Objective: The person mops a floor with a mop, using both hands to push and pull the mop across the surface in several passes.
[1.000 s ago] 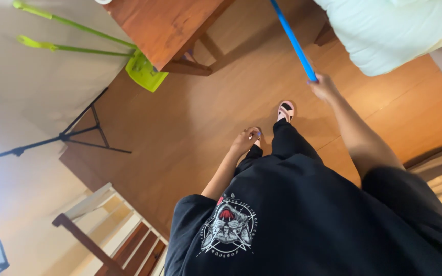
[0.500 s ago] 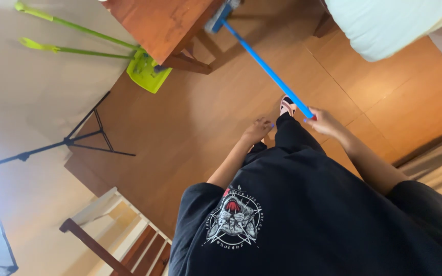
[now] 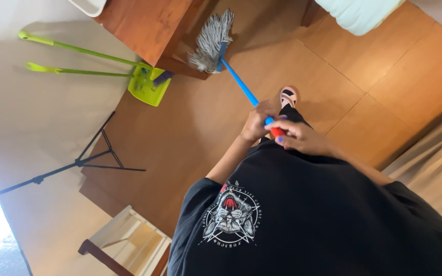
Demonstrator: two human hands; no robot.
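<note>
I hold a mop with a blue stick (image 3: pixel 239 84) and a red grip end. My left hand (image 3: pixel 256 123) wraps the stick just above the grip. My right hand (image 3: pixel 299 137) closes on the red end, close to my black shirt. The grey string mop head (image 3: pixel 210 42) rests on the wooden floor (image 3: pixel 200 128) beside the leg of a brown wooden table (image 3: pixel 144 23). My sandalled foot (image 3: pixel 288 96) shows just beyond my hands.
A green dustpan (image 3: pixel 148 87) with long green handles leans by the wall next to the table. A black tripod (image 3: pixel 80 162) stands at the left. A white and brown chair (image 3: pixel 124 240) is at the bottom left. Pale bedding (image 3: pixel 359 13) lies at the top right.
The mop has swung down and toward me, so its head is now in view on the floor by the table. My left hand, free before, has closed on the stick.
</note>
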